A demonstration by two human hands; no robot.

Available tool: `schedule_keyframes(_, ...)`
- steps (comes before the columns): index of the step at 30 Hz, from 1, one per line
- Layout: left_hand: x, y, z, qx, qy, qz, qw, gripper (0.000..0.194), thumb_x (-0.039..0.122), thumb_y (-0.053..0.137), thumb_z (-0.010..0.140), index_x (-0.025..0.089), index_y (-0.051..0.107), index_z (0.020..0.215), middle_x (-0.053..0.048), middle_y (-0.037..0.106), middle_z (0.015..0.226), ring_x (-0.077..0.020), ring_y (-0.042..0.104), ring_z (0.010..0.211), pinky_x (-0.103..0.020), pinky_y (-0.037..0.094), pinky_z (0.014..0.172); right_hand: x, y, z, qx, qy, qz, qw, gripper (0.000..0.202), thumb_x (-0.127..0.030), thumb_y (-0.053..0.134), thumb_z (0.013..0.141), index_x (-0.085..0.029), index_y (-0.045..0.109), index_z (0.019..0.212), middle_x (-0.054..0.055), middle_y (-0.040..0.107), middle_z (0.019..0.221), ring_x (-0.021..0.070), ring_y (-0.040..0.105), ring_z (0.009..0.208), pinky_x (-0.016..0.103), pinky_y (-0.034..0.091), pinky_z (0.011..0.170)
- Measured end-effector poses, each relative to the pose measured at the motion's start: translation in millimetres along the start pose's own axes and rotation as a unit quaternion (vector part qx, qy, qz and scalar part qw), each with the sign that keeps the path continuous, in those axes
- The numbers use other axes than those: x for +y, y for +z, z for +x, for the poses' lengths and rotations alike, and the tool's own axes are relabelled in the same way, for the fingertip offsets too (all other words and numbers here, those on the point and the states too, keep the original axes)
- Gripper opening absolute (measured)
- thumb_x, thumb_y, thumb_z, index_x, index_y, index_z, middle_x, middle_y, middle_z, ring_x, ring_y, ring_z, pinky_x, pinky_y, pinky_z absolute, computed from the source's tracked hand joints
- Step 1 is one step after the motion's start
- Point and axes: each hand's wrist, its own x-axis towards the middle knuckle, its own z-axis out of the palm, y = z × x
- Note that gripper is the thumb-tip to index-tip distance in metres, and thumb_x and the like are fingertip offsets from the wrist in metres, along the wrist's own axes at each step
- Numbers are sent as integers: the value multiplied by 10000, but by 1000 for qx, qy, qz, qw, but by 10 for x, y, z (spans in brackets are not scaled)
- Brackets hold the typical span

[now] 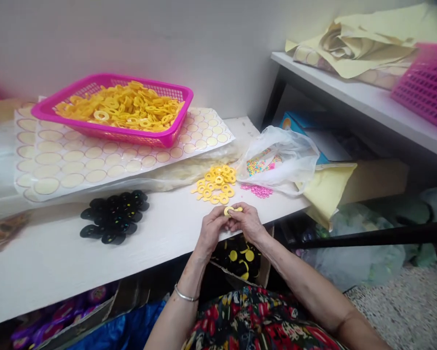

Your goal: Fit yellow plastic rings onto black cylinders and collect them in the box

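Note:
A small yellow ring-shaped piece with a tab (228, 211) is pinched between the fingers of both my hands at the table's front edge. My left hand (211, 229) is closed on its ring end. My right hand (250, 224) is closed at its tab end, fingertips touching those of the left. Just beyond lies a loose pile of similar yellow ring pieces (218, 183). Small pink pieces (259, 190) lie to the right of that pile, beside a clear plastic bag (294, 158) holding many tiny coloured pieces.
A pink basket (131, 137) full of yellow rings stands on sheets printed with circles (78, 156). Black rounded pieces (114, 216) are heaped on the white table (160, 233). An open box (236, 265) with black and yellow bits sits below the edge. A shelf (335, 80) rises at right.

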Motion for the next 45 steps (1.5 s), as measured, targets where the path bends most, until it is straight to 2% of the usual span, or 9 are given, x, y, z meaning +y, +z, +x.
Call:
schedule_keyframes(3,29,-25,-75,-46,34,78,995,262,198,665,613,142,638,868,27,540,696,-63,460,554,-187,379,541,20,-27,-90,6,-28,-27,999,301,-354,703,636,-149,542,787,-54,553,480,57,454,354,155,371,342)
schedule_keyframes(9,58,161,-268,10,129,207,970,174,200,713,595,161,646,751,33,516,681,-49,381,493,-189,317,473,-46,-233,-475,-52,-70,-57,995,298,-322,716,667,-167,620,903,-25,624,692,58,520,536,153,413,481)
schedule_keyframes(13,146,280,-433,-57,175,210,960,218,282,729,639,170,668,815,-11,574,725,-91,455,576,-211,357,521,-104,-456,-697,-89,-59,27,994,461,-333,780,588,-195,642,1006,26,661,948,136,605,857,248,477,784)
schedule_keyframes(19,217,473,-584,-114,222,242,938,251,298,758,618,182,682,828,-46,631,768,-162,547,732,-280,441,682,-97,-817,-825,-168,13,89,982,660,-351,852,395,-191,662,1006,57,669,977,201,626,896,341,494,800)
schedule_keyframes(23,180,597,-687,-158,219,231,935,258,303,749,635,173,682,848,-64,647,808,-170,567,753,-299,464,702,-115,-981,-911,-178,10,95,979,554,-326,831,442,-194,676,957,40,683,926,189,635,863,327,503,777)
schedule_keyframes(30,113,752,-818,-177,332,387,842,151,287,644,729,200,692,842,-60,674,809,-166,557,749,-307,428,711,-212,-1065,-1041,-192,10,18,981,446,-186,788,508,-168,669,937,26,679,871,144,627,774,279,502,735)
schedule_keyframes(33,89,794,-839,-184,357,406,821,128,256,615,735,192,678,827,-57,667,790,-160,534,716,-311,411,706,-243,-1107,-1068,-200,0,-13,980,462,-122,775,508,-169,662,953,11,668,868,134,619,788,266,490,753)
schedule_keyframes(40,-12,832,-884,-217,342,432,806,141,276,556,767,184,663,780,-68,660,789,-160,524,709,-327,397,716,-204,-1075,-1117,-175,-13,-30,984,493,-120,799,425,-162,650,894,4,634,818,144,594,743,273,500,684)
schedule_keyframes(45,-95,757,-862,-185,310,396,844,135,251,576,758,201,673,837,-53,674,802,-166,526,732,-333,400,738,-15,-990,-1090,-97,-18,30,995,448,-180,801,463,-163,650,885,17,641,831,131,592,736,245,489,681)
